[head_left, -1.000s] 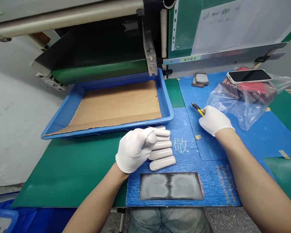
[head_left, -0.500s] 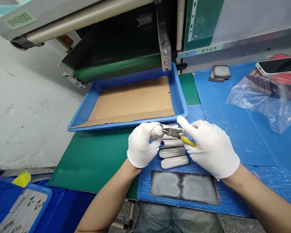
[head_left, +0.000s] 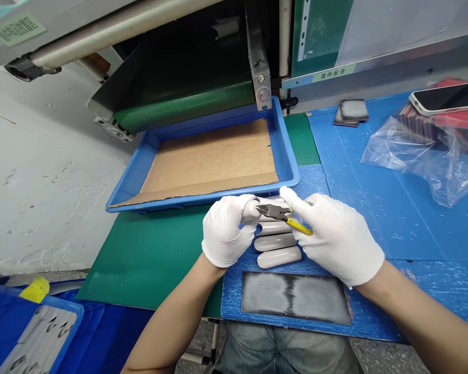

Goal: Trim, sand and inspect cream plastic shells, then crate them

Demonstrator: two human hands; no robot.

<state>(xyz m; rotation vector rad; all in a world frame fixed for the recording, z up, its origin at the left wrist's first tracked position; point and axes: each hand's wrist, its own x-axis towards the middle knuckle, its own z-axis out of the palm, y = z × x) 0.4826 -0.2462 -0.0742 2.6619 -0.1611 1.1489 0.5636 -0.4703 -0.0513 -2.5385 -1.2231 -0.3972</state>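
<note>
"Yellow-handled pliers with a dark metal head (head_left: 275, 211): where are they?"

"Mid-scene, gripped in the white-gloved right hand (head_left: 331, 236), one digit stretched out above them. Their tips point left."

"And the white-gloved left hand (head_left: 224, 228)?"

"Fingers curled together, pinching a pale-grey, round-ended piece (head_left: 251, 209) at the tips; its glove hides most of that."

"What's around them?"

"Glossy pale-grey, round-ended strips (head_left: 275, 242) lie in a row on the near side, then a black-and-grey rectangular pad (head_left: 296, 297) nearer still. A blue plastic tray (head_left: 292, 169) lined with brown cardboard (head_left: 214, 156) sits farther off, to the left."
</note>
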